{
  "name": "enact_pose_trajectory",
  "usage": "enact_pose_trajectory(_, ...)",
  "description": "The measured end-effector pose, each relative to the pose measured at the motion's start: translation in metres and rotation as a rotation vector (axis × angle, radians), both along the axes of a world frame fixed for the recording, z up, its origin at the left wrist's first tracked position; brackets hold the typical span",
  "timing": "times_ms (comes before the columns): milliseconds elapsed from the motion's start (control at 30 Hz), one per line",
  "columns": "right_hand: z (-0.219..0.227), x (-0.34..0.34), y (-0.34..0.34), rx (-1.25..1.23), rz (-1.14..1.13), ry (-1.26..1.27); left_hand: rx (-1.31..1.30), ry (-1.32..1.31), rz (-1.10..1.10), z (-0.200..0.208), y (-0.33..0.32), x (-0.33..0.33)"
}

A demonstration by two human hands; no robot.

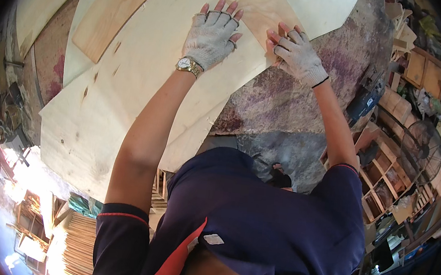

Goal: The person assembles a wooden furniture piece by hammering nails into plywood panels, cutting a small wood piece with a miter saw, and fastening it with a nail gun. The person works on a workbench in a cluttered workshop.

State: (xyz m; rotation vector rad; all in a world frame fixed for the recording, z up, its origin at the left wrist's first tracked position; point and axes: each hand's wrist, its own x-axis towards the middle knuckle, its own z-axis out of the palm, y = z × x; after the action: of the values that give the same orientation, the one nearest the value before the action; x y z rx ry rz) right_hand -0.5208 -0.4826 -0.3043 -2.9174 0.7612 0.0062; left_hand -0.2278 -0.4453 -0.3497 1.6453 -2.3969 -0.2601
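Observation:
Both my hands wear pale knitted gloves with bare fingertips. My left hand lies palm down on a large, pale wood veneer sheet. Its fingers are stretched out and slightly apart, and a gold-coloured watch circles the wrist. At the sheet's right edge, my right hand rests with loosely bent, spread fingers, touching the end of a browner veneer piece. Part of that end is hidden under the hand. Overlapping it at the top is another pale sheet.
Beneath the sheets is a stained work surface. More veneer pieces overlap at the upper left. On the right, a fan stands among wooden frames and scraps. A stack of thin sheets is at lower left.

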Motion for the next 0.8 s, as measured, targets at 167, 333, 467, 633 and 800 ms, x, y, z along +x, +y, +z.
enact_pose_trajectory(167,0.001,0.001,0.002,0.027,-0.026,0.097,0.011,-0.014,0.000,-0.001,0.001,0.000)
enact_pose_trajectory(333,0.004,0.004,0.004,0.039,-0.067,0.152,-0.005,-0.016,-0.004,-0.002,0.002,0.000)
enact_pose_trajectory(467,0.006,0.006,0.006,0.058,-0.095,0.168,-0.015,-0.050,-0.003,-0.004,0.003,-0.001)
enact_pose_trajectory(633,0.006,0.007,0.010,0.128,-0.141,0.188,-0.021,-0.099,-0.006,-0.005,0.002,-0.002)
enact_pose_trajectory(800,0.010,0.011,0.009,0.148,-0.164,0.147,0.066,-0.115,-0.010,0.002,0.001,0.000)
